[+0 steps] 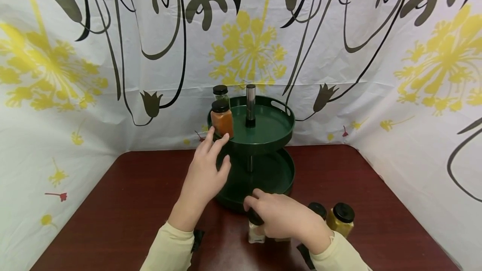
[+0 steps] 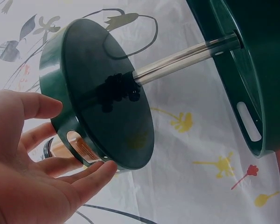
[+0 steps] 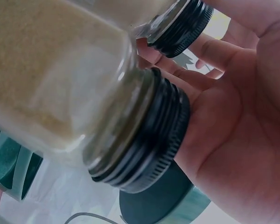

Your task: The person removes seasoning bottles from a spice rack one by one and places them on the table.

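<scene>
My left hand (image 1: pixel 203 170) reaches up to the upper tray of a green two-tier stand (image 1: pixel 263 142), its fingers spread. Its fingertips are at the rim, close under a black-lidded jar of orange spice (image 1: pixel 223 123). In the left wrist view, the fingers (image 2: pixel 95 184) lie along the tray's outer wall near its handle slot. Low in front of the stand, my right hand (image 1: pixel 280 216) has its fingers curled round the black lid of a pale spice jar (image 1: pixel 257 234). The right wrist view shows that lid (image 3: pixel 182 30) between thumb and fingers, behind a larger-looking beige jar (image 3: pixel 51 70).
A jar with green contents (image 1: pixel 221 93) stands behind the orange one on the upper tray. Right of my right hand are a yellow spice jar (image 1: pixel 340 221) and another black lid (image 1: pixel 317 209). A metal post (image 1: pixel 250 103) rises through the stand. Patterned cloth (image 1: pixel 150 74) surrounds the dark red table (image 1: pixel 124 204).
</scene>
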Demonstrator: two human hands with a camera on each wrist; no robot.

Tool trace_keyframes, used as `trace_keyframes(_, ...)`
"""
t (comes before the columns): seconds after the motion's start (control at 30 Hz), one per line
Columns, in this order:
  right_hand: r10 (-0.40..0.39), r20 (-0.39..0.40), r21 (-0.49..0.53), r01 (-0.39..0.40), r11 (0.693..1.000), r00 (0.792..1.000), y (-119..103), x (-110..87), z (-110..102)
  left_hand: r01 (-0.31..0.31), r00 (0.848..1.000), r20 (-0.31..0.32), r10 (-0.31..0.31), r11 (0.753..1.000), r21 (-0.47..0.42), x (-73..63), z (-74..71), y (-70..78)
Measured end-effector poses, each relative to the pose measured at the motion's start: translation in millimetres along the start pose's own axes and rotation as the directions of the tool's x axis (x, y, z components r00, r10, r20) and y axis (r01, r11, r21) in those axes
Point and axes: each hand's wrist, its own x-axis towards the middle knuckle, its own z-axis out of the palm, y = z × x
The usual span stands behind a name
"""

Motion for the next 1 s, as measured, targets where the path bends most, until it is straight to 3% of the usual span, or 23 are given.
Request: trace_keyframes(1.0,0.002,0.016,-0.031,-0.001,1.000,1.000,-1.7,-0.5,-1.1,-0.006,1.000,-0.007,0.007,1.000,0.027,-0.2,0.4,-1.1)
